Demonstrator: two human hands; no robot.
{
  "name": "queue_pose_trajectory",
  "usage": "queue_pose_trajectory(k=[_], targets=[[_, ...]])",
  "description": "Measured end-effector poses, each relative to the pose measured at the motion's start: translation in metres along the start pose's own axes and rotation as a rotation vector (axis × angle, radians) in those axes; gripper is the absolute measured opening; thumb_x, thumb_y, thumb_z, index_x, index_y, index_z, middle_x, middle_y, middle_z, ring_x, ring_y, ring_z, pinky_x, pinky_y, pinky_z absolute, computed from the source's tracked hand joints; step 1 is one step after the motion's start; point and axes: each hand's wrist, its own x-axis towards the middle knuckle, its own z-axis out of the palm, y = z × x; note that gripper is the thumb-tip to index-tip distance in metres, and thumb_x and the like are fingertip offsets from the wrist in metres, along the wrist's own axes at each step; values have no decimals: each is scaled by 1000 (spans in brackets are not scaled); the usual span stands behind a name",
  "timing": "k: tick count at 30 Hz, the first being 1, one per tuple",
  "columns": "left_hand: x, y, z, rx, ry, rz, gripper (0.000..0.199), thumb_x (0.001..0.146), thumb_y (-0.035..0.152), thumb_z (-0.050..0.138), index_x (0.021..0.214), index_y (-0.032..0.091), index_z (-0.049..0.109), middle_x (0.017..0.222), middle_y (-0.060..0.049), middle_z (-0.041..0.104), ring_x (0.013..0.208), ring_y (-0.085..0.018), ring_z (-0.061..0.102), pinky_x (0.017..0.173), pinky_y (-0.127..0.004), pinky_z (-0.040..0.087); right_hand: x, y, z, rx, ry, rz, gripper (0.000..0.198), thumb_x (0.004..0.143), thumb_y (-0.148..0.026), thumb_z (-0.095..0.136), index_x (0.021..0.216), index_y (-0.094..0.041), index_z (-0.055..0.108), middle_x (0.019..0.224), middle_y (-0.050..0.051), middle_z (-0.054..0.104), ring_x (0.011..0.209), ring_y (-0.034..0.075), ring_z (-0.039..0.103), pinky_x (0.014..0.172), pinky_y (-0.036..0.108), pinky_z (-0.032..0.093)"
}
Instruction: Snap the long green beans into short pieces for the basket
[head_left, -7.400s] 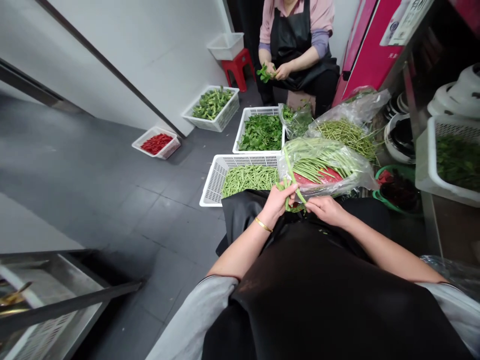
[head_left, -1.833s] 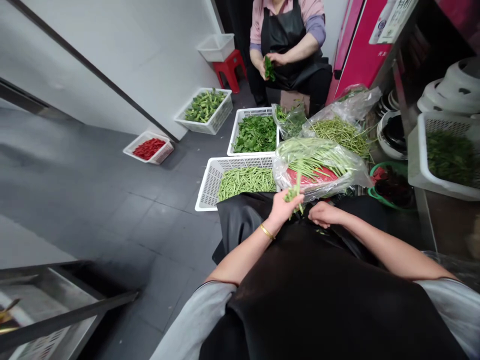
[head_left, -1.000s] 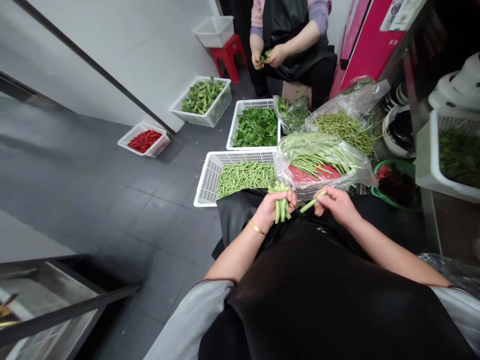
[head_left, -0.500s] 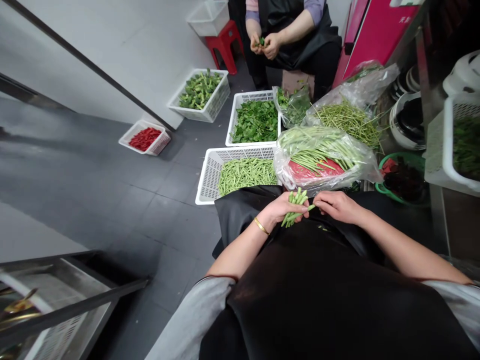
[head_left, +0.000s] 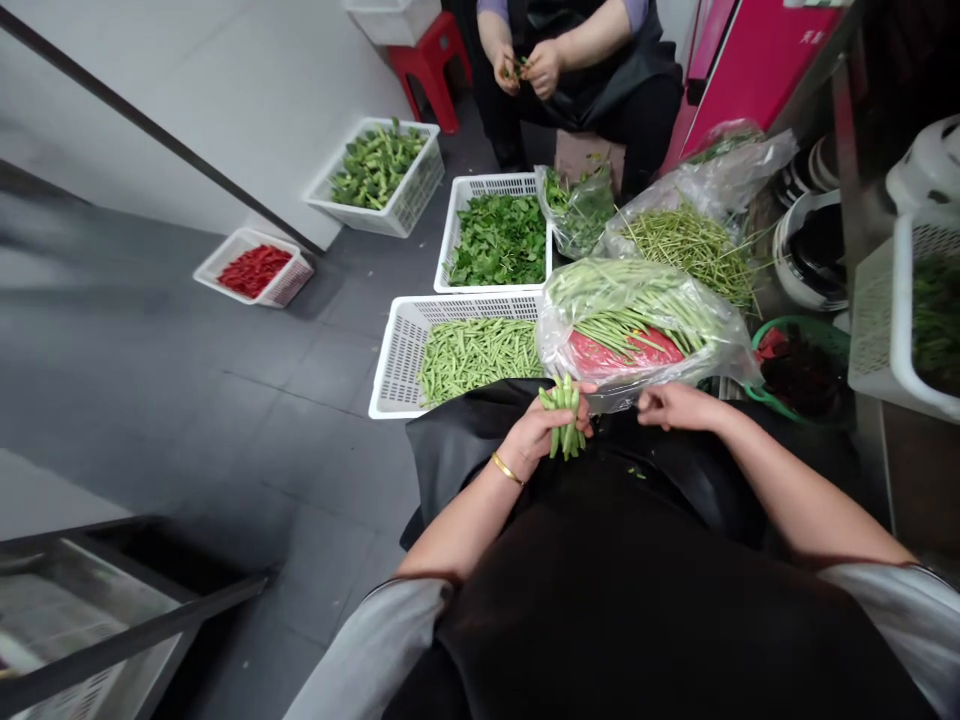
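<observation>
My left hand point(head_left: 529, 434), with a gold bracelet on its wrist, is closed around a small bunch of short green bean pieces point(head_left: 565, 422) above my lap. Apart from it, to the right, my right hand point(head_left: 675, 407) has its fingers curled in; anything between them is too small to make out. Just beyond my hands lies a clear plastic bag point(head_left: 559, 325) of long green beans point(head_left: 611, 328), with something red in it. Left of the bag stands a white basket point(head_left: 394, 375) holding cut bean pieces point(head_left: 480, 355). A few green bits lie on my black apron point(head_left: 600, 560).
White baskets hold leafy greens point(head_left: 499, 240), chunky green vegetables point(head_left: 379, 165) and red peppers point(head_left: 255, 270). Facing me sits a co-worker, whose hands point(head_left: 541, 68) hold something small. Stalks point(head_left: 686, 245) in plastic and a green basin point(head_left: 772, 400) are to the right; a metal rack point(head_left: 142, 610) stands lower left.
My right hand has drawn away to the right from the bunch, leaving a gap. My left hand has turned the beans more upright. The whole view has shifted slightly.
</observation>
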Motion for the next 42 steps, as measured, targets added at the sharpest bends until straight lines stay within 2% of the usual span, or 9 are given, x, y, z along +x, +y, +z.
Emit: queue_pose_trajectory(k=[3, 8, 13, 19, 28, 31, 34, 38, 42], targets=[[9, -6, -1, -44, 61, -40, 43, 51, 28, 84, 81, 14, 57, 65, 2, 54, 58, -11, 54, 63, -31, 50, 51, 1, -22, -417, 310, 187, 31, 87, -41, 53, 92, -15, 68, 95, 13, 72, 83, 20, 67, 69, 27, 48], [13, -13, -1, -56, 133, -76, 40, 53, 29, 84, 74, 14, 54, 54, 5, 49, 48, -8, 47, 51, -25, 43, 100, -4, -24, -645, 278, 329, 35, 90, -32, 50, 111, -8, 67, 111, 22, 68, 100, 25, 65, 79, 30, 46], [20, -20, 3, 54, 260, -104, 43, 51, 25, 88, 83, 10, 64, 57, 0, 60, 48, -11, 55, 53, -26, 48, 34, -14, -9, -662, 513, 90, 34, 95, -34, 42, 100, -13, 67, 100, 16, 68, 88, 24, 64, 70, 29, 44], [29, -32, 18, 12, 476, -131, 27, 63, 19, 81, 80, 6, 65, 67, -7, 68, 47, -9, 56, 50, -24, 49, -60, -35, 65, -615, 545, -371, 42, 99, -37, 34, 83, -16, 67, 76, 9, 64, 62, 17, 57, 56, 27, 37], [0, -28, 38, -13, 259, 52, 41, 59, 18, 80, 95, 7, 64, 70, -4, 66, 50, -8, 55, 52, -22, 47, -83, -76, 61, 26, 664, -620, 39, 99, -38, 36, 72, -19, 57, 60, 2, 58, 56, 13, 54, 60, 25, 42], [-11, -22, 39, -11, 94, 38, 43, 60, 22, 77, 100, 8, 65, 63, -1, 61, 50, -9, 53, 51, -23, 44, -91, -90, 65, 295, 378, -614, 39, 100, -41, 35, 74, -19, 54, 54, -2, 55, 48, 11, 53, 55, 24, 43], [-24, -14, 32, -1, -96, -43, 48, 61, 25, 71, 105, 7, 66, 52, 2, 51, 44, -8, 44, 45, -22, 35, -85, -70, 67, 146, 35, -433, 45, 97, -48, 36, 73, -18, 57, 54, 1, 58, 49, 14, 57, 55, 26, 45], [-36, -11, 26, 83, -256, -153, 53, 59, 26, 69, 108, 5, 67, 49, 1, 49, 41, -8, 40, 43, -22, 28, -72, -39, 55, -94, 455, -118, 38, 84, -52, 58, 96, -16, 64, 94, 13, 68, 87, 25, 65, 75, 35, 50], [-38, -15, 30, 201, -278, -209, 43, 58, 30, 72, 94, 5, 70, 49, -2, 56, 41, -10, 46, 42, -23, 31, -73, -52, 40, 491, 388, -329, 52, 78, -55, 64, 116, -19, 59, 86, 5, 68, 67, 18, 65, 59, 30, 52]])
